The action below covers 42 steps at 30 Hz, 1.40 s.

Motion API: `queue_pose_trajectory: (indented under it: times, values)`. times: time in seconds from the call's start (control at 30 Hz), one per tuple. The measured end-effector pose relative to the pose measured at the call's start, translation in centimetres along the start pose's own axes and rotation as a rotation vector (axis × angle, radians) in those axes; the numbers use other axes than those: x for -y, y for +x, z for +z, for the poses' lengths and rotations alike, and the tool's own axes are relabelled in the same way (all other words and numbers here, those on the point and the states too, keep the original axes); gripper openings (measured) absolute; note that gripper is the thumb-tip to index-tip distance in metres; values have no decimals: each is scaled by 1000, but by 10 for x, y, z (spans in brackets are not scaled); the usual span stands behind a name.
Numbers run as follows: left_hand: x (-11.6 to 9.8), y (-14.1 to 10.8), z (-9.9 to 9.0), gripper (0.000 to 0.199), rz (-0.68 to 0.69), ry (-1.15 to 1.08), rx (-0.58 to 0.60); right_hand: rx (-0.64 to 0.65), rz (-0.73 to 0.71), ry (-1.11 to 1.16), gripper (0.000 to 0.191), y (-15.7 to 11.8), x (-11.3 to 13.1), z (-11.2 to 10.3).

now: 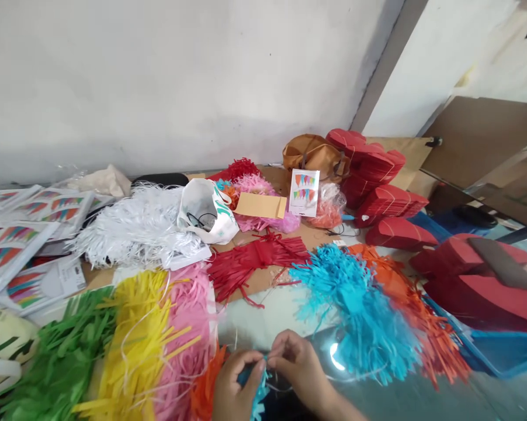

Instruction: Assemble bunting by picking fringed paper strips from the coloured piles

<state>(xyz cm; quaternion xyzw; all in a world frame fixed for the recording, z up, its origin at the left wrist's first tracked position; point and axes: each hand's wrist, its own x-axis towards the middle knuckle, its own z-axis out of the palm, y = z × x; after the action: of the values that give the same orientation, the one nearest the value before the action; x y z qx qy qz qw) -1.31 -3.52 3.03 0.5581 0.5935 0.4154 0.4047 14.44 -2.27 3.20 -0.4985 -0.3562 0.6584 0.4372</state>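
At the near edge of the table my left hand [233, 389] is closed on a blue paper tassel [259, 402], its fringe hanging below my fingers. Close against it, my right hand [299, 365] pinches at the tassel's top; a thin white string [360, 376] runs off from there to the right. What exactly sits between my right fingertips is too small to make out. An orange paper tassel [208, 380] lies just left of my left hand. Right of my hands spreads a pile of blue tassels [360, 316], with orange-red tassels [404, 286] beyond it.
Green [62, 356], yellow [134, 327] and pink tassels [187, 327] lie to the left, dark red ones [250, 260] ahead. Farther back are white fringe [127, 225], a white bag [204, 210] and printed packages [16, 251]. Red paper stacks [486, 298] and a blue crate [500, 354] stand right.
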Motion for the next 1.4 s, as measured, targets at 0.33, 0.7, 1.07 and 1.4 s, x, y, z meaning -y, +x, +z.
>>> queue_pose_trajectory:
  times: [0.33, 0.7, 1.07, 1.4]
  values:
    - [7, -27, -36, 16, 268, 266, 215, 41, -266, -534, 7, -45, -6, 20]
    - [-1, -28, -47, 12, 200, 128, 280, 152, -26, -113, 17, -53, -8, 22]
    - [-2, -11, -35, 17, 268, 156, 238, 72, -137, -220, 15, -48, 10, 8]
    - [-20, 0, 10, 14, 495, 170, 12, -154, -257, -334, 22, -35, 15, -16]
